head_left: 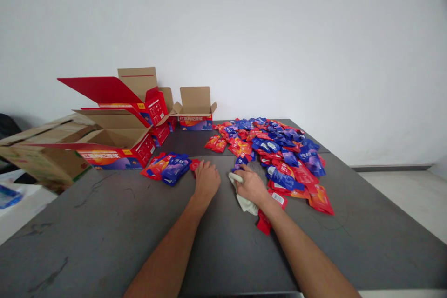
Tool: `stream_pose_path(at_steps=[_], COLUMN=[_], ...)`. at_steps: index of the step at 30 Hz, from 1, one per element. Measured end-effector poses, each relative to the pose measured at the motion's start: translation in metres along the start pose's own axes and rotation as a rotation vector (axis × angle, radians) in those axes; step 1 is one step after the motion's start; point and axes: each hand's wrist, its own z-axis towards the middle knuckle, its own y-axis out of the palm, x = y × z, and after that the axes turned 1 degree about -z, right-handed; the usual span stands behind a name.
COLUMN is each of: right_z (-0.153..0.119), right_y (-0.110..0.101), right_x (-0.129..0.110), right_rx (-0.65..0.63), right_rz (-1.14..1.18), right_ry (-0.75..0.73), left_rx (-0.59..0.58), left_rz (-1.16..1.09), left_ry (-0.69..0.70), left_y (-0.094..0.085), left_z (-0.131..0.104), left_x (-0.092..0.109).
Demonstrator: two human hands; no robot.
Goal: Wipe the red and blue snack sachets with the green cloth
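Observation:
Near the middle of the dark table, my left hand (206,179) has its fingers curled down at a red packet (194,165), which shows at its left edge. A small stack of red and blue packets (174,167) lies further left. My right hand (250,185) is closed on a pale cloth (246,204) at the near left edge of a large pile of red and blue packets (279,149). A blue packet (240,162) lies just beyond its fingers, and a red packet (264,222) sits under the right wrist.
Open red boxes (115,158) stand on the table's left side, and another open box (196,122) stands at the back. Brown cartons (45,153) are beyond the left table edge. A white wall (265,42) rises behind the table (115,237).

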Motion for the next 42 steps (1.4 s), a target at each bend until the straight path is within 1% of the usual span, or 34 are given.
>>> stream_pose_path(at_steps=[2,5,9,12,14,17,20,21,23,24,26,28,29,32,34,37,42], right_z=[0.0,-0.001,0.0,0.0,0.0,0.0,0.001,0.002,0.003,0.004,0.005,0.005,0.004,0.002,0.0,-0.001,0.002], right_y=[0.001,0.0,-0.009,-0.018,-0.022,-0.022,-0.018,-0.017,-0.014,-0.013,-0.008,-0.001,0.003,0.015,0.019,0.019,0.007], right_x=[-0.006,-0.012,-0.017,-0.016,-0.013,-0.005,0.002,0.002,0.002,0.0,-0.004,-0.009,-0.011,-0.018,-0.022,-0.025,-0.022], right_rx=[-0.036,-0.061,-0.068,-0.116,-0.172,-0.269,-0.306,-0.292,-0.216,-0.153,0.014,0.151,0.186,0.188,0.188,0.22,0.344], right_rz=[0.076,0.188,0.303,0.377,0.43,0.511,0.575,0.593,0.605,0.588,0.501,0.399,0.361,0.305,0.279,0.252,0.229], right_ry=[-0.071,-0.124,-0.135,-0.12,-0.085,-0.037,0.011,0.036,0.096,0.126,0.158,0.127,0.095,0.028,0.033,0.061,0.15], left_rx=[-0.022,-0.043,-0.094,-0.133,-0.147,-0.158,-0.161,-0.169,-0.188,-0.195,-0.194,-0.175,-0.155,-0.063,-0.026,-0.023,-0.075], left_rz=[-0.178,-0.333,-0.529,-0.659,-0.676,-0.623,-0.596,-0.633,-0.766,-0.839,-0.955,-1.01,-1.02,-1.01,-1.02,-1.024,-0.909], left_ry=[0.021,0.017,-0.062,-0.081,-0.1,-0.16,-0.197,-0.207,-0.222,-0.228,-0.247,-0.284,-0.301,-0.314,-0.3,-0.256,-0.162], left_y=[0.006,0.012,0.016,0.018,0.02,0.024,0.028,0.029,0.03,0.031,0.031,0.03,0.029,0.029,0.03,0.031,0.026], left_z=[0.001,0.001,0.0,-0.001,-0.001,0.0,0.003,0.004,0.005,0.005,0.004,0.002,0.002,0.001,0.001,0.001,-0.002], left_x=[0.004,0.006,0.005,0.004,0.003,-0.002,-0.008,-0.009,-0.008,-0.006,-0.001,0.003,0.004,0.004,0.003,0.005,0.012])
